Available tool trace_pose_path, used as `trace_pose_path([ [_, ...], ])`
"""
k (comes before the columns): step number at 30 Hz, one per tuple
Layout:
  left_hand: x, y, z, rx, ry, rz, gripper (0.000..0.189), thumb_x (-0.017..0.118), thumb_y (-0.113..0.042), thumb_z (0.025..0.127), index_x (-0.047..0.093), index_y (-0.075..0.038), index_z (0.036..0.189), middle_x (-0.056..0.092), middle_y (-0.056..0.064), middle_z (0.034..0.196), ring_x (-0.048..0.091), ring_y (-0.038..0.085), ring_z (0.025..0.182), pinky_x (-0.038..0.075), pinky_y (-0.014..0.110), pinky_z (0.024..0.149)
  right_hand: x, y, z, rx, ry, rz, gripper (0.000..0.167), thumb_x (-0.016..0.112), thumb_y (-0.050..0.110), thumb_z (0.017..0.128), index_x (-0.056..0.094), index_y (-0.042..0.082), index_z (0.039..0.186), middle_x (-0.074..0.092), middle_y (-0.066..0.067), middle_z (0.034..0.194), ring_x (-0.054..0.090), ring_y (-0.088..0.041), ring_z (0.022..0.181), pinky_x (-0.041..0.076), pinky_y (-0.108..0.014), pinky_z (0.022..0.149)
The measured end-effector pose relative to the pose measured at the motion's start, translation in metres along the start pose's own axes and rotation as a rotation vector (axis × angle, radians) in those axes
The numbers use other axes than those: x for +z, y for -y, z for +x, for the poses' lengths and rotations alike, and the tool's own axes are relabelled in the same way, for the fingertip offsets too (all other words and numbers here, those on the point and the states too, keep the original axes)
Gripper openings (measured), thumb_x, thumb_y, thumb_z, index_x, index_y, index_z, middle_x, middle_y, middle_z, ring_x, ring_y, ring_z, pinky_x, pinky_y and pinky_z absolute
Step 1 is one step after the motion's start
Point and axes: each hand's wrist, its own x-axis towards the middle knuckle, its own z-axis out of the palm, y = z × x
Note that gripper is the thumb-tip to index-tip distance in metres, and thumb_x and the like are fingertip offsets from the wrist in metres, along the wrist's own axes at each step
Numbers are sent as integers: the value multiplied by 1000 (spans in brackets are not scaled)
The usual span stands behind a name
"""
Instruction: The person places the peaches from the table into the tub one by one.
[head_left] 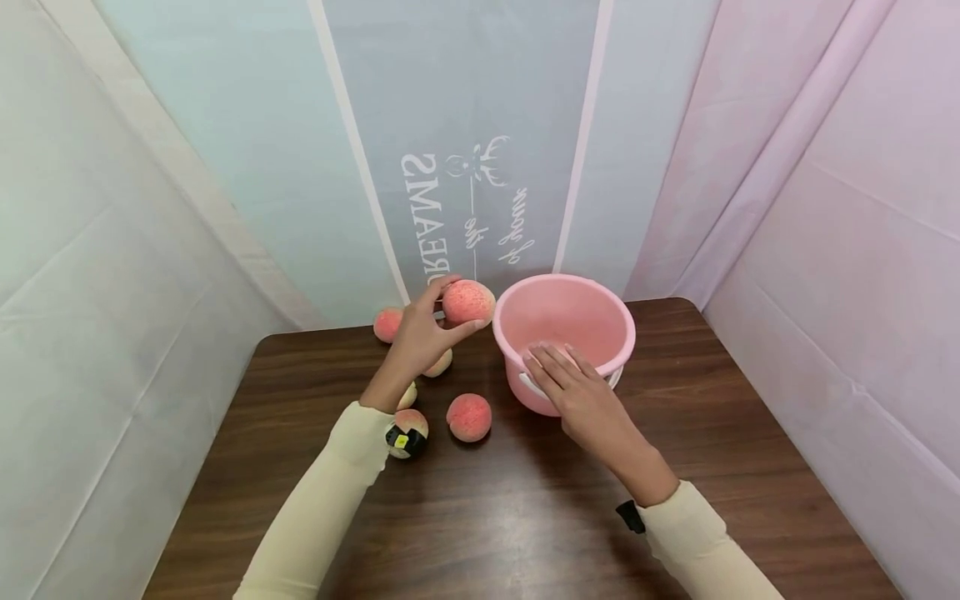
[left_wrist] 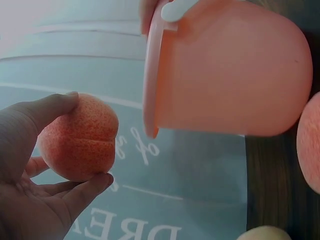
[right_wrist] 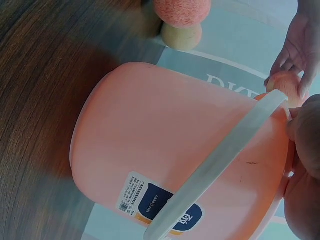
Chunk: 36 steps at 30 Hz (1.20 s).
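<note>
My left hand (head_left: 427, 333) holds a red-and-cream peach (head_left: 468, 302) between thumb and fingers, raised just left of the bucket's rim. The left wrist view shows the crease of this peach (left_wrist: 80, 137) facing the bucket. The pink bucket (head_left: 517, 379) stands upright on the table with its white handle (right_wrist: 215, 167) hanging down the near side. At its near rim, my right hand (head_left: 588, 408) grips the edge, fingers reaching over to the inside. The bottom inside the bucket is partly hidden by that hand.
A single peach (head_left: 469, 417) lies left of the bucket on the dark wooden table (head_left: 495, 517). More peaches, including one at the back (head_left: 387, 325), lie around and partly behind the left forearm. A printed curtain (head_left: 465, 100) hangs behind the table, with pale cloth at both sides.
</note>
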Motion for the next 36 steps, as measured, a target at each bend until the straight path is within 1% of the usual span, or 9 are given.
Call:
trace_pose_path([
  [3,7,-2,3,21,3,-16,75,86,-38,83,50,-22,146,60,3,135,61,20,117,56,38,93,-1,1,1,-2,2,0,79,67,-17,75,48,2,149,47,-16,154,40,-32,144,30,-51,118],
  [7,13,-5,6,40,-1,-55,72,87,-30,83,51,-19,145,62,5,130,64,22,113,57,40,90,-2,1,3,-9,7,0,77,64,-17,77,47,2,150,46,-15,154,40,-32,144,29,-51,119],
  [12,23,-11,10,38,8,-99,72,86,-29,83,51,-18,145,61,6,128,64,21,111,56,39,91,-1,1,3,-4,8,-3,77,65,-17,77,48,3,149,46,-15,154,40,-31,144,29,-50,119],
  [16,31,-15,14,35,15,-90,73,86,-31,83,51,-17,145,61,5,127,65,22,109,57,37,89,0,1,2,-3,6,-7,78,66,-17,77,48,3,150,46,-15,154,41,-31,144,28,-49,119],
  [22,43,-18,22,69,27,-86,72,86,-29,83,50,-14,144,62,7,125,66,23,108,57,37,88,-1,0,0,2,-9,-6,78,67,-17,76,49,3,149,47,-15,154,42,-31,143,30,-50,119],
  [26,49,-19,26,65,37,-83,72,87,-30,83,51,-16,144,62,5,127,65,22,107,58,36,87,-1,0,1,2,-4,-13,77,68,-17,76,50,2,148,47,-15,154,42,-31,143,29,-50,119],
  [32,57,-19,30,65,40,-73,73,87,-31,83,51,-15,144,63,6,126,64,22,107,57,35,86,1,0,1,-1,-5,-19,78,68,-16,76,49,3,149,46,-15,154,42,-31,143,29,-50,119],
  [36,62,-19,31,77,42,-73,72,87,-30,82,52,-18,143,64,4,124,63,19,103,56,34,84,2,-1,0,-2,-12,-19,77,68,-16,77,49,3,149,47,-15,154,42,-31,143,30,-50,118],
])
